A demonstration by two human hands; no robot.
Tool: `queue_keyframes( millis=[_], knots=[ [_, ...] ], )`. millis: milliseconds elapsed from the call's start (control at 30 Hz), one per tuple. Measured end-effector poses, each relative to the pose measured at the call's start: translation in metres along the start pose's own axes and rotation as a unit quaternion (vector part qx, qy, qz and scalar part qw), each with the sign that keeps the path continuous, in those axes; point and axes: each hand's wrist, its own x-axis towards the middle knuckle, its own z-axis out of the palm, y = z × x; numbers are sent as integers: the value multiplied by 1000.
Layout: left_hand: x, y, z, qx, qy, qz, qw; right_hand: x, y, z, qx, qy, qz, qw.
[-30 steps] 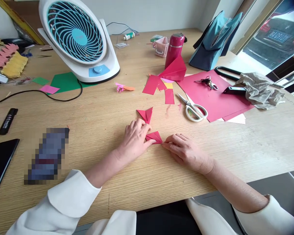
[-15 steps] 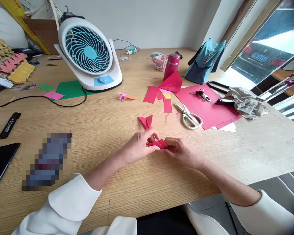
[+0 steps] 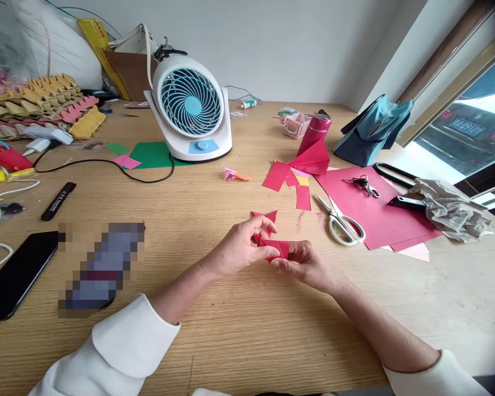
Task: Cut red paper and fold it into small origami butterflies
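Between my two hands is a small folded piece of red paper [image 3: 281, 249] with crease lines on its face. My left hand [image 3: 240, 246] pinches its left side, thumb laid across the front and the fingers curled above. On the right edge, my right hand [image 3: 311, 265] grips the paper between thumb and fingers. Just behind my left fingers lies another folded red paper piece [image 3: 265, 215], partly hidden by that hand. White-handled scissors [image 3: 343, 225] rest to the right, apart from both hands.
Red sheets [image 3: 367, 212] lie at the right beneath keys [image 3: 365, 185]. Red paper scraps [image 3: 276, 175], a red flask [image 3: 314, 132] and a teal bag [image 3: 375, 132] stand or lie behind. A fan [image 3: 193, 110] is at the back; a marker [image 3: 58, 201] and a black phone [image 3: 20, 275] are left.
The view has turned left and tilted, so the table things appear further right and lower. The red paper now shows a broader face between my hands, and my left fingers have lifted a little.
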Motion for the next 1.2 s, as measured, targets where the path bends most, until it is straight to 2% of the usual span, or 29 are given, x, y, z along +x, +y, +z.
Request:
queue_keyframes(
  millis=[133, 267, 433, 567, 733, 867, 1100, 1200],
  knots=[
    [4, -11, 7, -81, -8, -29, 996, -1, 8, 7, 43, 63, 17, 997],
    [5, -24, 13, -104, -4, -50, 993, 0, 14, 12, 72, 117, 18, 990],
    [5, -29, 13, -94, 6, -84, 992, -1, 16, 12, 88, 91, 22, 992],
    [5, -25, 9, -63, -1, -81, 995, -3, 12, 9, 37, 61, 31, 997],
    [5, -20, 12, -70, 2, -81, 994, -2, 14, 13, 32, 85, 17, 996],
    [3, -19, 17, -161, 5, -69, 985, -1, 17, 19, 57, 130, 19, 990],
    [3, -18, 12, -128, 10, -67, 989, -3, 18, 18, 47, 92, 27, 994],
    [4, -18, 12, -149, 19, -78, 986, -4, 18, 17, 34, 80, 36, 996]
  ],
)
